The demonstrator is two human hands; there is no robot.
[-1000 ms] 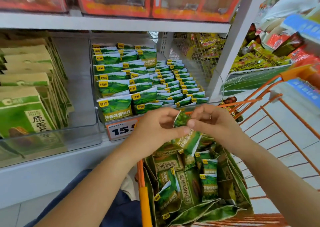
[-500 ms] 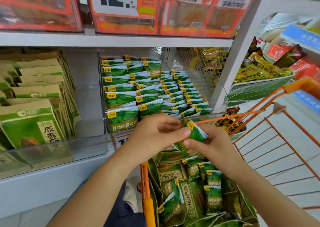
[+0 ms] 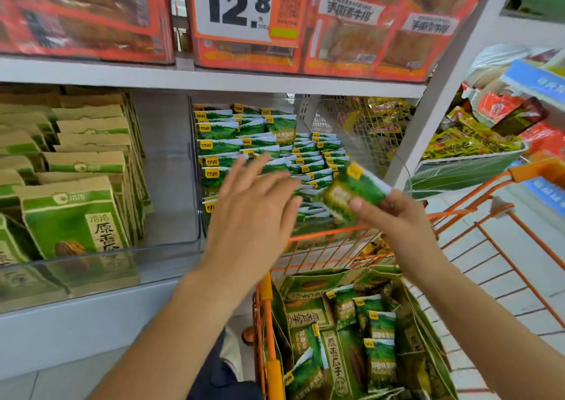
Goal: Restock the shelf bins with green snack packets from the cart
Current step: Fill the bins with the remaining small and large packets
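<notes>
Pinching green packet (image 3: 354, 192): right hand (image 3: 394, 216) | left hand (image 3: 253, 204) outstretched, fingers spread, empty

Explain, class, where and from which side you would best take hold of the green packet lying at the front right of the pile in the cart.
Grip the green packet by its long side edges, coming straight down from above. It lies flat, face up on the pile inside the orange cart, so the top is open to reach, while neighbouring packets crowd its lower end. That is probably the easiest pinch.

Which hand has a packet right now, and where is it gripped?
The right hand pinches a green packet at its lower edge; the left hand holds nothing.
</notes>
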